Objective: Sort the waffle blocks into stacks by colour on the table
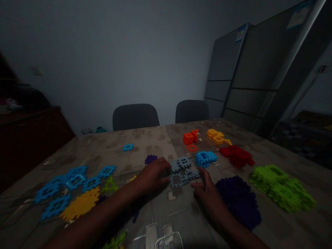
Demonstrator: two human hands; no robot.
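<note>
Several grey interlocking plastic toy pieces (177,180) lie in a small cluster at the middle of the table, some with window-like openings. My left hand (155,174) is at the cluster's left edge, fingers curled, with a gap between them and the thumb; whether the fingertips touch a piece is unclear. On the right side, my right hand (209,190) has thumb and index finger apart, close to the grey pieces, with nothing seen between them. Just behind my left hand is a small purple piece (150,159). A blue pile (205,158) sits behind the right fingertips.
Dark purple (238,200), lime green (282,188), red (238,155), yellow (218,137) and orange (190,137) piles line the right. Loose blue pieces (74,180) and a yellow-orange piece (81,204) lie left. Two chairs (136,117) stand behind the table (145,138).
</note>
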